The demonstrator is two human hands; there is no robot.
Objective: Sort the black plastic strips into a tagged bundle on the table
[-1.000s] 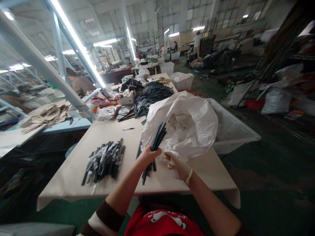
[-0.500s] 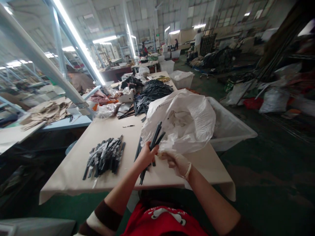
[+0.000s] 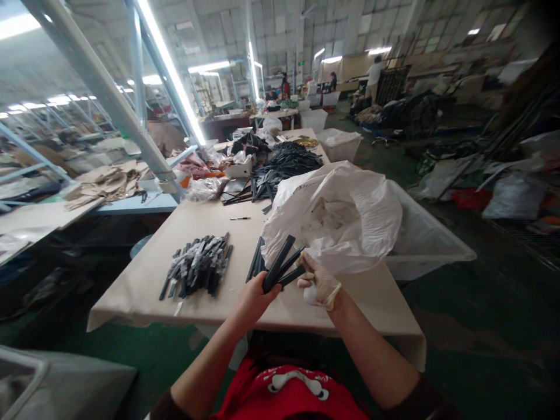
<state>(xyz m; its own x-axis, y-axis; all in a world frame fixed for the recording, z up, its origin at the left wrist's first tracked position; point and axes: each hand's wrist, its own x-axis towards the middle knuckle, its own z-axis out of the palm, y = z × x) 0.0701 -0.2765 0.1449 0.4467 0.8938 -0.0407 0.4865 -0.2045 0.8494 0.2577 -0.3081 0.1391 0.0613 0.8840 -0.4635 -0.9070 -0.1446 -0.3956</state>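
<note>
My bare left hand (image 3: 257, 296) is closed around a few flat, dark strips (image 3: 280, 262), which fan out up and to the right over the table. My right hand (image 3: 321, 283), in a pale glove, is just right of them with its fingers curled in. Its fingertips are close to the strips' ends; whether they touch is hard to see. Something whitish shows under the palm, too unclear to name. Behind my left hand, more dark strips (image 3: 254, 259) lie on the table. To the left is a pile of dark strips with clear wrapping (image 3: 196, 265).
A large white plastic bag (image 3: 284, 201) lies open on the table, beside a translucent bin (image 3: 431, 251) at the right. Farther back are a heap of dark strips (image 3: 293, 163) and a pen (image 3: 240, 218). A slanted metal post (image 3: 100, 87) rises at left. People work in the distance.
The view has shifted, moving the scene rightward in the picture. The strips in my left hand are now spread apart and tilted more to the right. My right hand has turned more upright.
</note>
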